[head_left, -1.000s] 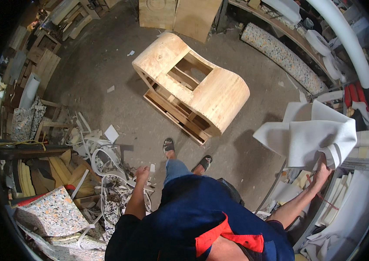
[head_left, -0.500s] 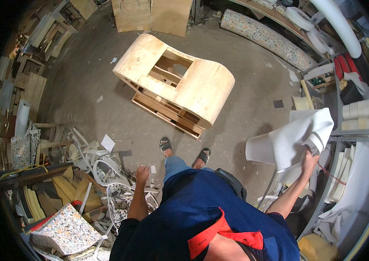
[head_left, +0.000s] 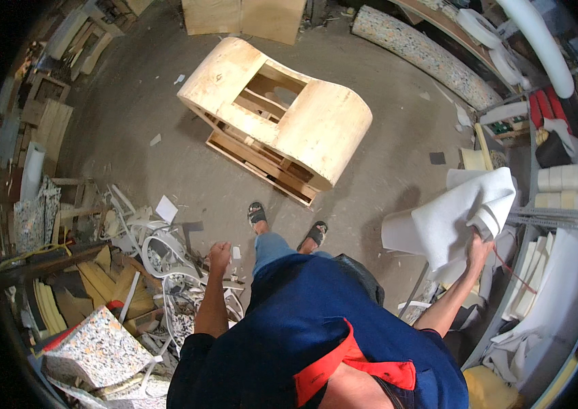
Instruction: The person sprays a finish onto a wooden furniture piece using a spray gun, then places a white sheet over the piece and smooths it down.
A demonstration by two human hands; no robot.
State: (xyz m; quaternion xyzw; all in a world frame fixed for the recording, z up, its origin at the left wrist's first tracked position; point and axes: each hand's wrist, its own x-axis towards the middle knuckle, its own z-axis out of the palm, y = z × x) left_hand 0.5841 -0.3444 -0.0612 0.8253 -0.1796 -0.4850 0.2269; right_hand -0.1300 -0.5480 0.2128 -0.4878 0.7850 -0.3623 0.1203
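Note:
My right hand is closed around the gathered edge of a white soft sheet, which looks like padding or felt. The sheet hangs in folds beside the shelving on the right. A rolled part of it sits just above my fingers. My left hand is curled into a loose fist at my left side, with nothing visible in it. Ahead of my feet stands a curved plywood furniture frame with a rectangular opening in its top and an open wooden base below.
White strips and scraps are heaped at the left, near a speckled foam block. A speckled foam roll lies at the back right. Metal shelving with white sheets and rolls lines the right. Plywood panels stand at the far side.
The floor, the wooden frame and my feet appear slightly higher in the picture. My right hand still grips the white sheet, and its folds have shifted a little left. My left hand stays curled.

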